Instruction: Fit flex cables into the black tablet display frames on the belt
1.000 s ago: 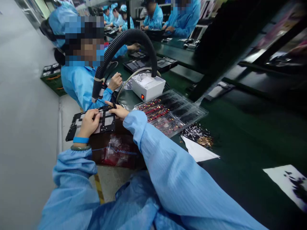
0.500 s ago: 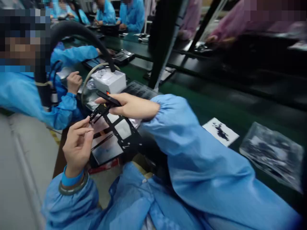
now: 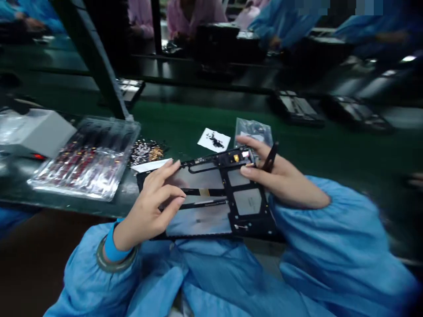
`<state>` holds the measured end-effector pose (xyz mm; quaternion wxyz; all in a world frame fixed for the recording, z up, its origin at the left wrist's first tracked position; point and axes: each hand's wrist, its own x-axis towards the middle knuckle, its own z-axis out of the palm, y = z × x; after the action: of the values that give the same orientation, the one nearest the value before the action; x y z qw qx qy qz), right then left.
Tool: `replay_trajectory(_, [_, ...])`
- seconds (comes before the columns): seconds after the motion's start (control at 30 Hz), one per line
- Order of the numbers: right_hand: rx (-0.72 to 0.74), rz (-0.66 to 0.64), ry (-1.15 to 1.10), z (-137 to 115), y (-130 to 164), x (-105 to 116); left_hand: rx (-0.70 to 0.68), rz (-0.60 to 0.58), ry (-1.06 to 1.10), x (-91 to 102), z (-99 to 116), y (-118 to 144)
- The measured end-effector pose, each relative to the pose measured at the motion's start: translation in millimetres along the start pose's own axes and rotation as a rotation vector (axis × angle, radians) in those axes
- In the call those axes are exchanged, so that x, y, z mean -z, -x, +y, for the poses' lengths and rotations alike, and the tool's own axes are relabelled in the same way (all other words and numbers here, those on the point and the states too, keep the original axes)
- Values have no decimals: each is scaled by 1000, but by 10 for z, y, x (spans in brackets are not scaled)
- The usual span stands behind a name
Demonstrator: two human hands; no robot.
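Black tablet frame [image 3: 211, 198], flat, silvery panels inside, held over the lap at the green desk [image 3: 317, 149] edge. Left hand [image 3: 148, 211] clamped on its left end; right hand [image 3: 280, 180] pinches the top corner, gripping black tweezers [image 3: 269, 159]. Clear parts tray [image 3: 86, 158] left; paper scrap [image 3: 214, 140] beyond.

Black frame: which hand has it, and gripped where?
Both. The left hand grips the black frame at its left end. The right hand pinches its top right corner and also carries black tweezers between its fingers.
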<state>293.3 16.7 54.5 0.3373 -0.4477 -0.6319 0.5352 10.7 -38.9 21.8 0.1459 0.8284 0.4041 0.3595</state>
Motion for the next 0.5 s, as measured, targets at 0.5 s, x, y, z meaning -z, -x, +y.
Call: replay_trajectory(0.5, [81,293,495,705,-29,255,37,-290,-106,-656,-80,-35])
